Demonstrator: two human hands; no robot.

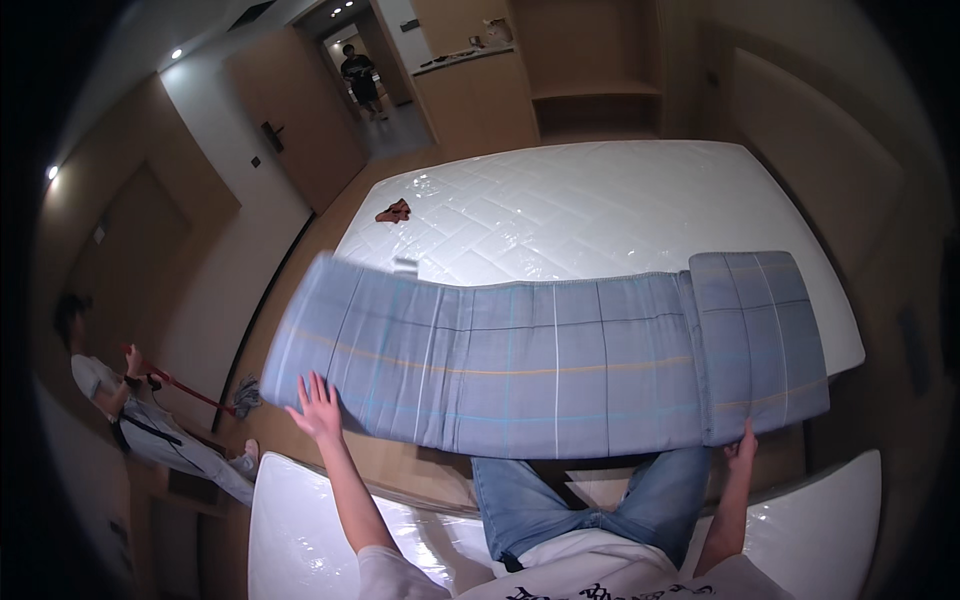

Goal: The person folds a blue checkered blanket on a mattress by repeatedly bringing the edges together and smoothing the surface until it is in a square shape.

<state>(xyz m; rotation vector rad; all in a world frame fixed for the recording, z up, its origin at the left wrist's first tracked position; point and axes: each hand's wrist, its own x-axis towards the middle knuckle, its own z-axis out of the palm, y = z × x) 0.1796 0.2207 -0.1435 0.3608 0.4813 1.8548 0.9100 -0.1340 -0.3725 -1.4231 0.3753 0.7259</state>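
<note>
A blue-grey plaid folded pad or blanket (517,375) stretches across in front of me, above my knees and over the near edge of the far mattress. Its right end is a thick folded-over section (757,337). My left hand (319,409) lies flat with fingers spread against the pad's near left corner, and grips nothing. At the lower edge of the folded section, my right hand (742,448) pinches the fabric; some of its fingers are hidden underneath. The pad's left end looks slightly blurred.
I sit on a plastic-covered mattress (300,525). Beyond the pad lies another wrapped white mattress (600,195) with a brown cloth (394,211) on it. A person (150,420) at left holds a red-handled mop (244,396). Another person (361,79) stands beyond an open door (292,112).
</note>
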